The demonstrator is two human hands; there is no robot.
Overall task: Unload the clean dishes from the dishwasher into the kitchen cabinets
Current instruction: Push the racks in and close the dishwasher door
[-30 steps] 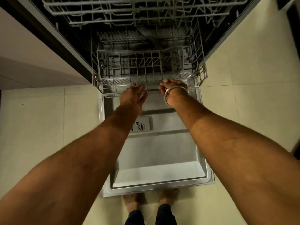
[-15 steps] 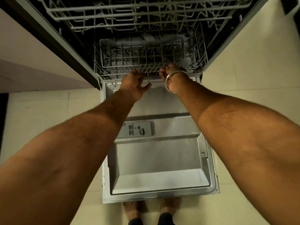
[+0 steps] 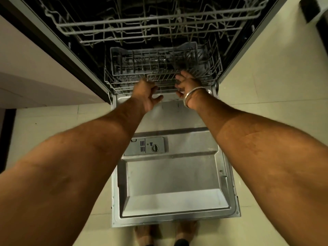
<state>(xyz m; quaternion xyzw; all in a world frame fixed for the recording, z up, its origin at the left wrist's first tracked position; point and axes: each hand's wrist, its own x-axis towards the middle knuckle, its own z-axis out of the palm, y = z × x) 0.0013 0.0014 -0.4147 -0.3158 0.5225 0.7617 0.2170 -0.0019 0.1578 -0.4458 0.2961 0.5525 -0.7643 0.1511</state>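
The dishwasher stands open with its door (image 3: pixel 174 176) lying flat in front of me. The lower wire rack (image 3: pixel 164 78) sits pushed back into the tub and shows no dishes; a grey cutlery basket (image 3: pixel 154 61) stands in it. My left hand (image 3: pixel 146 94) rests at the rack's front rail, fingers loosely curled and thumb apart. My right hand (image 3: pixel 188 85), with a metal bangle on the wrist, touches the same rail with spread fingers. The upper rack (image 3: pixel 150 26) hangs above and also looks bare.
The detergent dispenser (image 3: pixel 147 146) is set in the door's inner face. A pale cabinet front (image 3: pixel 26 68) borders the dishwasher on the left, and tiled floor (image 3: pixel 266 77) lies on the right. My bare feet (image 3: pixel 142 235) stand at the door's near edge.
The lower rack has slid from over the door back into the tub, with both hands moving forward along with its front rail. My fingers have loosened from the rail.
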